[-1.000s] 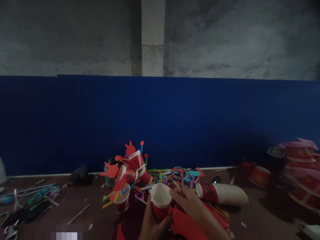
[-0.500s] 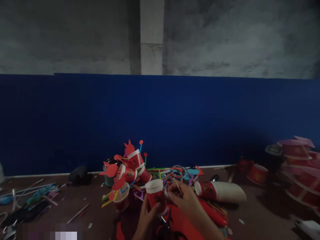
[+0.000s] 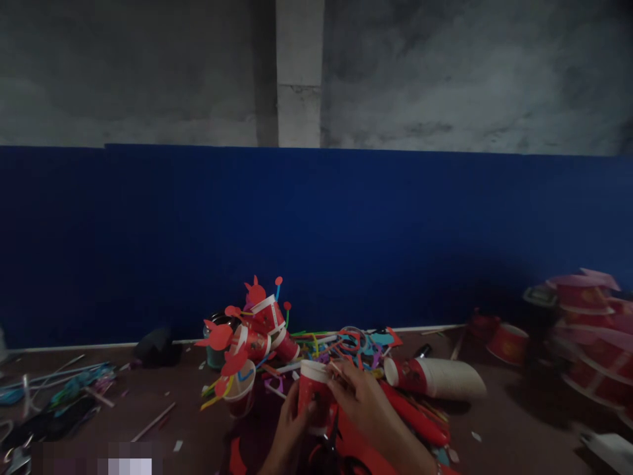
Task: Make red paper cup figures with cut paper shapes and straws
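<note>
My left hand (image 3: 293, 422) is closed around a red paper cup (image 3: 314, 396) with a white rim, held nearly upright at the front of the table. My right hand (image 3: 357, 396) is closed at the cup's right side near the rim. A thin tan stick (image 3: 335, 369) shows at its fingertips; its exact kind is too small to make out. Below the cup, black-handled scissors (image 3: 352, 464) lie on red paper (image 3: 353, 435). Left of my hands sit red cups (image 3: 241, 394) decorated with red paper cutouts and coloured bent strips.
A nested stack of paper cups (image 3: 445, 379) lies on its side at right, by a red pouch (image 3: 420, 415). Coloured strips and scraps (image 3: 356, 343) are heaped behind my hands. Pink-topped red tubs (image 3: 591, 323) stand far right. A blue partition (image 3: 316, 244) borders the table.
The cup has turned from showing its open mouth to showing its side. My right hand first drew slightly away with the thin stick, then came back against the cup near its rim.
</note>
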`<state>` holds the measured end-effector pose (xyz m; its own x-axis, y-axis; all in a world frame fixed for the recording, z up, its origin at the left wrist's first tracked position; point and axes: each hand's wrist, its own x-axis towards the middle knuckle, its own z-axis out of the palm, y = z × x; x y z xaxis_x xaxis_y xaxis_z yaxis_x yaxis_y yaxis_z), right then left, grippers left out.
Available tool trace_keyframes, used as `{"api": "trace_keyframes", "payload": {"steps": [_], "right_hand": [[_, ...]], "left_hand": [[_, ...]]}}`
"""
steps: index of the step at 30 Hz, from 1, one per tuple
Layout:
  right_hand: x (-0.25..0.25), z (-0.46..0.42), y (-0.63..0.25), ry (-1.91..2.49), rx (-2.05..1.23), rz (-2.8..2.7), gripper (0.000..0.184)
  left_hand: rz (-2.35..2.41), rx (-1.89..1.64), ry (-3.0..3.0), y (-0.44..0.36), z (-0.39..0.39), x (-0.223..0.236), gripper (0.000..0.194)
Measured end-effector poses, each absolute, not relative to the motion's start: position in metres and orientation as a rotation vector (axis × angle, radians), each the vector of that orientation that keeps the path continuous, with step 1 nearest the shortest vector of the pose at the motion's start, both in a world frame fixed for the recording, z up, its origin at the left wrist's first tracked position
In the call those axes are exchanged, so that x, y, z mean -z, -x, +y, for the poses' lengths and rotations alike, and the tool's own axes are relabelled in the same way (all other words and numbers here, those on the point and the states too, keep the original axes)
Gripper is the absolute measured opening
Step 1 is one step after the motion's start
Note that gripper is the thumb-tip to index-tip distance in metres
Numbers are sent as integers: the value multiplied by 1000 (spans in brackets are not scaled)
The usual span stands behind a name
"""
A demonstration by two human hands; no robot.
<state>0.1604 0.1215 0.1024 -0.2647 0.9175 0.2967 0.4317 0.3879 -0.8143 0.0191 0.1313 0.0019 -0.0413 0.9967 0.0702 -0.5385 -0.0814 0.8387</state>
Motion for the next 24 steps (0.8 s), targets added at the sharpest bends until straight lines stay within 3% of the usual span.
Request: {"api": "trace_keyframes", "payload": {"steps": [7, 24], "right_hand": [[-108, 122, -171, 1263, -609, -2049, 16], [-108, 124, -174, 1206, -1043, -1903, 16]], "left_hand": [[813, -1467, -877, -17, 132, -3, 62], [910, -1502, -725, -18, 137, 15, 68]]}}
